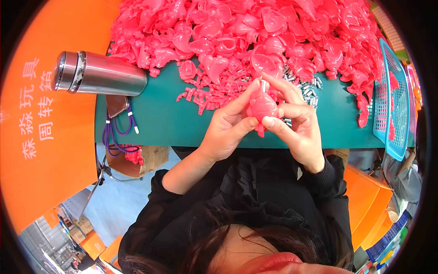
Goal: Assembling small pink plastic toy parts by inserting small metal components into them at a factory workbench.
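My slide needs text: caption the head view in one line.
Left grip and right grip hold a pink plastic piece at a green table heaped with pink parts.

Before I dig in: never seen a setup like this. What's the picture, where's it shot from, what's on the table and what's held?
There's no robot here, just a person's bare hands. The one picture comes from a wide fisheye camera worn on the head, looking down, so straight edges bend and the rim goes black. Left in the picture is the person's left.

The left hand and right hand together hold a rounded pink part above the green table. On the table lie a large heap of pink pieces and small metal pieces. A steel flask is at left, a blue basket at right.
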Available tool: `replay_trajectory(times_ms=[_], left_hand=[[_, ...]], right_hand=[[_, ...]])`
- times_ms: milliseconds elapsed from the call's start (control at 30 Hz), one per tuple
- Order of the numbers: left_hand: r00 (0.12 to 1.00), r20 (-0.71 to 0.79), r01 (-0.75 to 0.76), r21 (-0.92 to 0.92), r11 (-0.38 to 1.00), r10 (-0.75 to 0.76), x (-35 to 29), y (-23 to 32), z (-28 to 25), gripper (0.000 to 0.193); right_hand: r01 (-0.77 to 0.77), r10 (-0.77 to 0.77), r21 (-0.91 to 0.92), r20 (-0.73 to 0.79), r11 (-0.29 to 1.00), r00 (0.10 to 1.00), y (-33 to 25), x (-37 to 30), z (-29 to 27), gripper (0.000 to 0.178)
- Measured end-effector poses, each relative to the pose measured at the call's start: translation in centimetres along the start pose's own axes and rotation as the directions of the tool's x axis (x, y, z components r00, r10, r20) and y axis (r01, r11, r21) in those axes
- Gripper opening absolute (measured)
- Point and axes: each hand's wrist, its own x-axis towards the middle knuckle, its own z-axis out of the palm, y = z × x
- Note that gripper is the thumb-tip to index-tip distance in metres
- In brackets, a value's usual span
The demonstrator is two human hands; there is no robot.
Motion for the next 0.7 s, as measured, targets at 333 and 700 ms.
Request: replay_trajectory(times_ms=[333,700], left_hand=[[0.985,0.014,-0.173,0.206,0.963,0.174,-0.4,-0.7,0.1,0.068],[0.988,-0.149,-0.038,-0.07,0.997,0.027,-0.3,0.3,0.6,0.056]], right_hand=[[-0.181,0.208,0.518,0.006,0.836,0.978,0.5,-0.8,1.4,0.017],[0.216,-0.306,-0.512,-0.097,0.832,0.947,0.6,-0.2,2.2,0.014]])
